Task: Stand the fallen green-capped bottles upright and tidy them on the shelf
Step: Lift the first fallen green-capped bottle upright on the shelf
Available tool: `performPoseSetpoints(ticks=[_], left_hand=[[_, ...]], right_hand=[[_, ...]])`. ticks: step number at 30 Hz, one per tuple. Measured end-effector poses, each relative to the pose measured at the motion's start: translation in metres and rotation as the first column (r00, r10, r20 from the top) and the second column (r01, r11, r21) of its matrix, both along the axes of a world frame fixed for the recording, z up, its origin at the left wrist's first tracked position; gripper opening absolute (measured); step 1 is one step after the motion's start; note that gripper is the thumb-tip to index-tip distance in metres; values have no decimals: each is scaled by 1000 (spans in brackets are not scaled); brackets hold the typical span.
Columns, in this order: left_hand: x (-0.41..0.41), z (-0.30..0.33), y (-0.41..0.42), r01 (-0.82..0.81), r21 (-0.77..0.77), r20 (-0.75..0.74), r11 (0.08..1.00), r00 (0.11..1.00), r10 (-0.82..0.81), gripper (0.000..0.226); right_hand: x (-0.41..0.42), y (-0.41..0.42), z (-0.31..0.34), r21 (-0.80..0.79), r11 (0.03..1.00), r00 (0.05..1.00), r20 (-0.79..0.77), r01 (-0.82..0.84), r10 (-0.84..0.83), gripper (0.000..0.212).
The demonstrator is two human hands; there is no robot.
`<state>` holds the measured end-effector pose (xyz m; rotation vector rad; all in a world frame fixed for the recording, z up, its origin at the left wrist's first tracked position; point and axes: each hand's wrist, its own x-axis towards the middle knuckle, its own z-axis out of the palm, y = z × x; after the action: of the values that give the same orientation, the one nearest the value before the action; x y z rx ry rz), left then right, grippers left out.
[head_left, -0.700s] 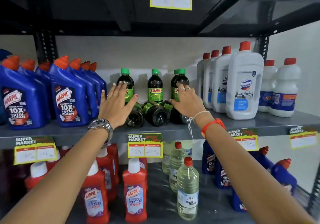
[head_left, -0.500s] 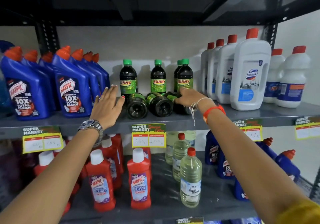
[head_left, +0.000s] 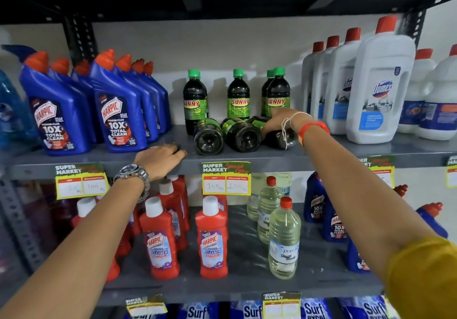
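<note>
Bottles with green caps are lying on their sides, three in a row: left (head_left: 209, 134), middle (head_left: 241, 133), right (head_left: 277, 133), near four upright ones (head_left: 238, 96) on the shelf (head_left: 247, 158). Right hand (head_left: 278, 119) is grasping the right one. Left hand (head_left: 160, 158) is resting released on the shelf edge, left of them.

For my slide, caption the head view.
Right hand grips one of three fallen bottles; left hand rests on the shelf.

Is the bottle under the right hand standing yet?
No, still on its side: the bottle lies base-forward on the shelf, right hand resting on it.
</note>
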<state>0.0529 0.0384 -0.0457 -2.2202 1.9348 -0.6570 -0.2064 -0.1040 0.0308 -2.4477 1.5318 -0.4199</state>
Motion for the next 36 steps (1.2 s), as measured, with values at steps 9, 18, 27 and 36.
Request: performPoseSetpoints(ticks=[9,18,27,36], left_hand=[[5,-12,-3,-7,-94,130,996,991,19,55],[-4,-9,-3,-21,-142,59,990,998,29,55],[-12,-8,0,-87,-152,-68,985,995,77,51],[-14,-7,3,-94,-159,-68,983,994,84,54]], right_hand=[[-15,-12,-11,21,999,899,437,30,-36,79],[-25,-3,-8,-49,986,191,978,-159,80,59],[-28,-7,-49,-76,989,322,940,-125,113,73],[-17,-5,-45,-248,931,674,738,268,2,99]])
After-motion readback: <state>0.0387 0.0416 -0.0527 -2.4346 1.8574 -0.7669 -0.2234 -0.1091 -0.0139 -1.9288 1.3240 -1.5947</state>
